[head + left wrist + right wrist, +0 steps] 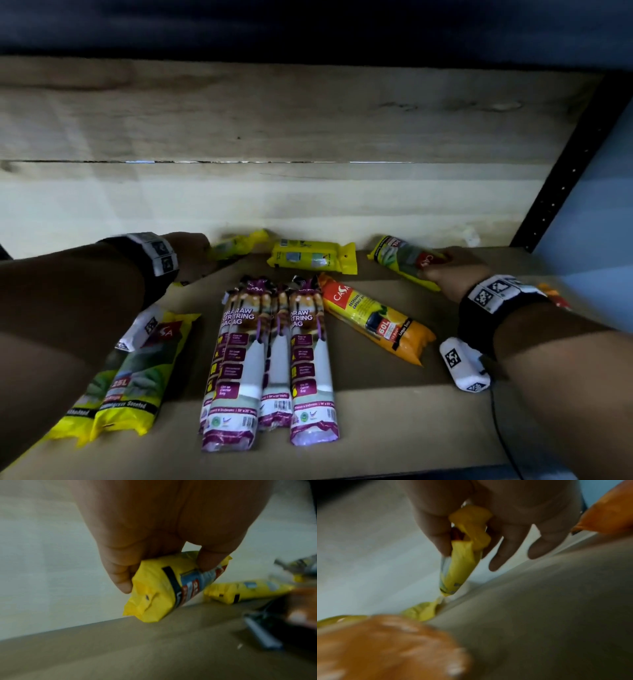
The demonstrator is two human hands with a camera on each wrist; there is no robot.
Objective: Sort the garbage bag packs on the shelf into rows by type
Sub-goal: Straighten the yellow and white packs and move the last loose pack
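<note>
1. Shelf (394, 428): brown board floor, pale wood back wall (274, 120), black perforated upright (561, 178) at right rear.
2. Purple packs (270, 359): four "Draw String Bag" packs at centre front, side by side, long axes running front to back, touching or overlapping.
3. Front yellow packs (137, 373): two at front left, overlapping, partly under the left forearm.
4. Orange pack (376, 322): lies diagonally just right of the purple packs, marked 60L. A second orange pack (555, 298) shows only as a sliver behind the right wrist.
5. Middle yellow pack (313, 257): lies crosswise at the back wall, between the two hands, untouched.
6. Left yellow pack (163, 588): back left, near the wall; one end is lifted off the board.
7. Right yellow pack (407, 262): back right, angled, far end toward the wall.
8. Left hand (163, 534): fingers and thumb curled round the left yellow pack, gripping it.
9. Right hand (452, 270): thumb and fingers pinch the near end of the right yellow pack; wrist view is blurred.
10. Wrist bands: black with white coded tags (493, 291) on both.
</note>
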